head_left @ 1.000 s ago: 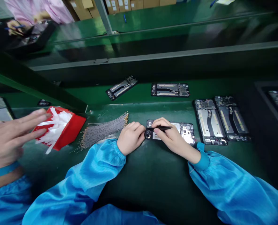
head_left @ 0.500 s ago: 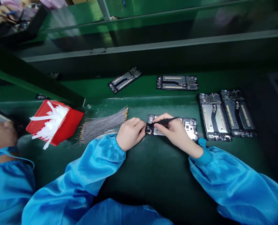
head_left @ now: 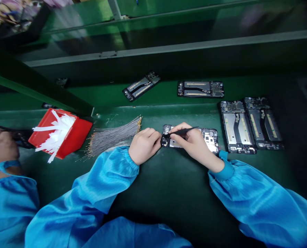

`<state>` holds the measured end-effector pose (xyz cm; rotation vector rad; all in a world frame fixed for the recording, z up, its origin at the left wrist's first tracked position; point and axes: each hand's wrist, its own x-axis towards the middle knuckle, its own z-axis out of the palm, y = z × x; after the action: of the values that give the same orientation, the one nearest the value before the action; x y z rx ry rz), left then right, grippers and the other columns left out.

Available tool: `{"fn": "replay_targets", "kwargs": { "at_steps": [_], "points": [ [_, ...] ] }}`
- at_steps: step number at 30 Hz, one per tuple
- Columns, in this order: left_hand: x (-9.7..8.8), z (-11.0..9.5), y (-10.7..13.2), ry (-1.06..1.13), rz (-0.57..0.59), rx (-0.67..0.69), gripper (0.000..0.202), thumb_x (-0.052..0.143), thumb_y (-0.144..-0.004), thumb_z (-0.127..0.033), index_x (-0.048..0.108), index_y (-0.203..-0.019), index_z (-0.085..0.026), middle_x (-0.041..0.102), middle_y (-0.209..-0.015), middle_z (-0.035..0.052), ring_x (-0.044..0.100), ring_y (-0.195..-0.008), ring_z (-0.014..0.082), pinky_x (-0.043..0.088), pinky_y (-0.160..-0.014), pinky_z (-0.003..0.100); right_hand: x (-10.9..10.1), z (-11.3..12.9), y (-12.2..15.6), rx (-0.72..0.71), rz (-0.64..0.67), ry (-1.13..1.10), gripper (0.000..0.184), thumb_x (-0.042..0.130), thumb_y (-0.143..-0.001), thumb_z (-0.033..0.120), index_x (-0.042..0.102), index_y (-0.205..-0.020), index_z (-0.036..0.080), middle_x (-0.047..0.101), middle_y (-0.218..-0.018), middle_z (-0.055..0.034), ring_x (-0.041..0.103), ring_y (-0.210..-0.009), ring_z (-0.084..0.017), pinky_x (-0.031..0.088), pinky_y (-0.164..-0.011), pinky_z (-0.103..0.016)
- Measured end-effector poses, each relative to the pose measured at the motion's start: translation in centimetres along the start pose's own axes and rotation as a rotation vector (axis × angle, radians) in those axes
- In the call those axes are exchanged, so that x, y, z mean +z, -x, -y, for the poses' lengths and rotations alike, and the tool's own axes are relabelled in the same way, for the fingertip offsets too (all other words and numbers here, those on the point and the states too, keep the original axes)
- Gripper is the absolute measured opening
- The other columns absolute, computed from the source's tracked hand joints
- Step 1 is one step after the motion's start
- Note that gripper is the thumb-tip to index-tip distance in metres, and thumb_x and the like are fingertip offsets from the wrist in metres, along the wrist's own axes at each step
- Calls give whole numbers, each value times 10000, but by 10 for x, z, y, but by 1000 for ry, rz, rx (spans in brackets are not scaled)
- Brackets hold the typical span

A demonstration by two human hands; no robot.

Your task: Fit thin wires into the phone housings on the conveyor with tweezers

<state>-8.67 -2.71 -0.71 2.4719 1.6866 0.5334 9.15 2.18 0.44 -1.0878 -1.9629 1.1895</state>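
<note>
1. The left hand [head_left: 145, 145] rests low at the left end of an opened black phone body with a silver plate and exposed circuit board [head_left: 211, 138]. Its back faces up; its fingers are curled in together, and I cannot tell whether they pinch anything.
2. The right hand [head_left: 193, 139] reaches in from the right, wrist bent over the phone body, its fingers clamped on slim black tweezers [head_left: 186, 131]. The tweezers slant down leftward, tip at the phone body's left end, near the left hand.
3. That phone body lies flat and crosswise on the dark green counter [head_left: 166, 193], between a bundle of thin grey cables with gold-coloured ends [head_left: 114, 136] and two opened black phone frames set side by side [head_left: 237, 129].
4. Left of the cables, a red plastic open-topped box [head_left: 78, 136] sits tilted, filled with white paper-like strips [head_left: 59, 131], several sticking out over its rim.
5. At the upper left, a black tray [head_left: 39, 24] holds small parts too blurred to name; a co-worker's hand [head_left: 3, 14] is at it.
</note>
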Motion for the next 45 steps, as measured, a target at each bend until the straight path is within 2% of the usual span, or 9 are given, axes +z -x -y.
{"fn": "replay_targets", "kwargs": {
  "at_steps": [6, 16, 25, 28, 30, 33, 35, 38, 45],
  "points": [
    [1, 1, 0, -13, 0, 2, 180, 414, -841, -194, 557, -740, -150, 517, -674, 21, 469, -650, 132, 394, -612, 237, 0, -2, 1, -45, 18, 25, 53, 540, -777, 187, 569, -818, 204, 629, -820, -9, 599, -793, -147, 467, -706, -285],
    [-2, 0, 0, -31, 27, 11, 181, 408, -833, -194, 546, -724, -153, 516, -664, 19, 469, -647, 138, 392, -606, 239, 4, -4, 6, -364, 93, 138, 66, 463, -823, 172, 485, -878, 202, 565, -853, -49, 545, -825, -161, 456, -726, -307],
    [-4, 1, -1, -6, 72, -12, 154, 424, -821, -204, 538, -725, -163, 508, -660, 12, 481, -653, 139, 391, -598, 237, 11, 4, 0, -402, 142, 253, 67, 403, -829, 165, 454, -825, 209, 544, -817, -62, 523, -791, -185, 448, -708, -350],
    [-10, 9, 1, 29, 135, -76, 142, 413, -846, -202, 541, -795, -166, 533, -723, 13, 510, -676, 129, 414, -630, 230, -2, -2, 7, -357, 60, 135, 76, 435, -825, 162, 472, -859, 220, 549, -841, -42, 533, -806, -163, 454, -716, -324],
    [-17, 13, 1, 24, 189, -96, 122, 420, -851, -189, 536, -884, -167, 543, -808, 23, 524, -691, 122, 422, -634, 225, -20, -9, 16, -306, -105, 131, 89, 461, -814, 153, 480, -862, 226, 547, -857, -36, 534, -823, -161, 447, -731, -322],
    [-26, 11, 1, -23, 264, 71, 165, 451, -840, -185, 521, -990, -180, 533, -916, 42, 527, -744, 135, 421, -632, 230, -52, -24, 34, -234, -374, 345, 70, 480, -799, 156, 474, -791, 225, 516, -761, -30, 511, -732, -170, 417, -668, -328],
    [-27, 3, 0, -67, 256, 257, 149, 419, -858, -182, 543, -940, -190, 536, -893, 39, 509, -754, 143, 407, -642, 241, -67, -34, 46, -185, -416, 455, 66, 478, -797, 159, 469, -786, 224, 501, -717, -25, 495, -667, -166, 396, -617, -321],
    [-24, -12, -2, -137, 208, 429, 226, 351, -885, -157, 558, -800, -188, 531, -796, 25, 470, -707, 136, 369, -632, 254, -71, -40, 57, -146, -371, 499, 56, 472, -798, 168, 468, -785, 222, 510, -716, -24, 502, -645, -165, 389, -597, -317],
    [-11, -29, -10, -199, 236, 528, 162, 405, -870, -173, 543, -784, -175, 530, -774, 25, 461, -712, 148, 369, -665, 281, -54, -31, 62, -145, -188, 232, 57, 510, -808, 195, 526, -855, 223, 549, -836, -39, 548, -786, -173, 436, -697, -326]
  ]
}}
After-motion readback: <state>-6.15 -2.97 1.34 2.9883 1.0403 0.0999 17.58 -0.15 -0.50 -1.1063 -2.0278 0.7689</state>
